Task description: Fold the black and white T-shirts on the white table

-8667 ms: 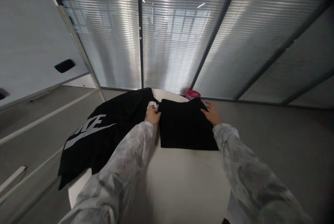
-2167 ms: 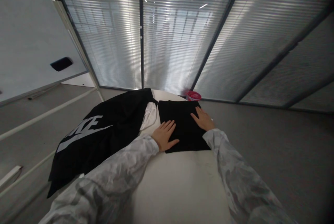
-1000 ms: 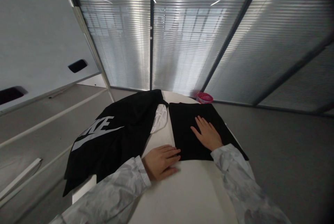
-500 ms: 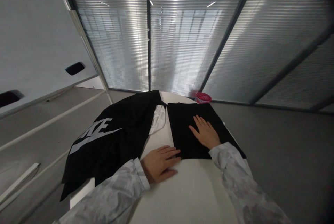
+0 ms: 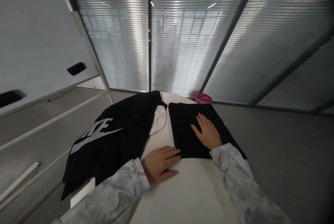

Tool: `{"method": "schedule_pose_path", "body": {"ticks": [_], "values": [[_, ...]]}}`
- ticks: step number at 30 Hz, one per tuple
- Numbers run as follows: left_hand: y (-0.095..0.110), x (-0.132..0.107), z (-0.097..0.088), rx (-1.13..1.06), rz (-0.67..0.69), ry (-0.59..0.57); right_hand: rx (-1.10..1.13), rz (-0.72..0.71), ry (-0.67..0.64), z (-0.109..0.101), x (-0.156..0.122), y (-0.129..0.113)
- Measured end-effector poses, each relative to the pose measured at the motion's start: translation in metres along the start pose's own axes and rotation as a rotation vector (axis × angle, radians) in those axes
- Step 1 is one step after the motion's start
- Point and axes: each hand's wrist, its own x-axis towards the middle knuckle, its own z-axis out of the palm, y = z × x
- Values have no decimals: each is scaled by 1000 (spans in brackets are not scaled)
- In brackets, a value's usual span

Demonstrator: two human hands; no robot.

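Observation:
A folded black cloth piece [image 5: 185,126], flat and roughly square, lies on the white table [image 5: 188,189]; its exact kind does not show. My right hand [image 5: 208,133] rests flat on its right half, fingers stretched toward the far edge. At its near left corner, the fingertips of my left hand [image 5: 160,163] touch the cloth while the palm lies over the table, fingers extended. To the left, a black garment [image 5: 125,119] with a grey-white printed logo is draped over the table's side. White fabric [image 5: 158,119] shows beside its right edge.
A pink basket [image 5: 203,98] stands beyond the table's far end, near a glass partition with blinds [image 5: 180,43]. On the left are a large pale panel [image 5: 39,36] with dark slots and white rails [image 5: 52,121] above the grey floor.
My right hand has shifted very slightly, with its fingers drawn a little closer together. The left hand and the cloths stay in place.

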Motion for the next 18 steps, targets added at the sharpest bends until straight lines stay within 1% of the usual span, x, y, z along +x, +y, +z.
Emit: {"method": "schedule_pose_path", "body": {"ticks": [3, 5, 10, 18], "values": [[0, 0, 1, -5, 0, 1, -17, -36, -81, 5, -2, 0], [0, 0, 1, -4, -4, 0, -27, -36, -112, 9, -3, 2], [0, -1, 0, 4, -3, -5, -21, -31, -109, 13, -2, 5], [1, 0, -1, 6, -11, -14, -23, -22, -129, 12, -2, 4]]}}
